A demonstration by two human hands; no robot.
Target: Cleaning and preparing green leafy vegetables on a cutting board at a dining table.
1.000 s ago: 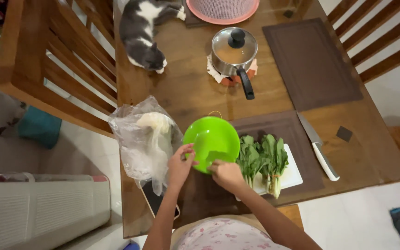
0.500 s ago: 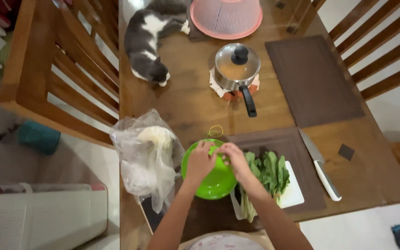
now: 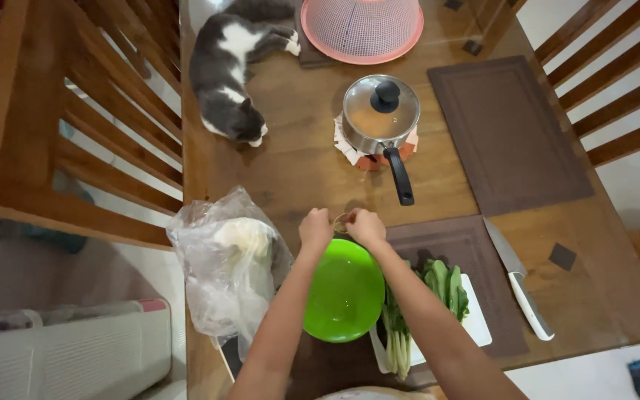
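Head view looks straight down on a wooden tabletop (image 3: 298,170). Both hands meet just beyond the far rim of a green bowl (image 3: 344,292). The left hand (image 3: 315,229) and the right hand (image 3: 365,226) are each pinching a small yellowish rubber band (image 3: 342,221) between the fingertips, so the band sits between the 2 hands, above the tabletop and near the bowl's far edge. The fingers are curled and closed on the band; both forearms pass over the bowl.

To the right of the bowl, leafy greens (image 3: 438,285) lie on a white cutting board (image 3: 477,326), partly hidden under the right forearm. The board rests on a dark brown placemat (image 3: 468,241). A knife with a white handle (image 3: 521,290) lies beside the mat, further right. To the left of the bowl there is a clear plastic bag (image 3: 220,259) with something pale inside. Further away stands a steel pot with a glass lid (image 3: 380,111), its black handle pointing toward the hands. A grey and white cat (image 3: 227,63) lies at the far left edge of the tabletop, and a pink mesh cover (image 3: 361,26) is at the far end.
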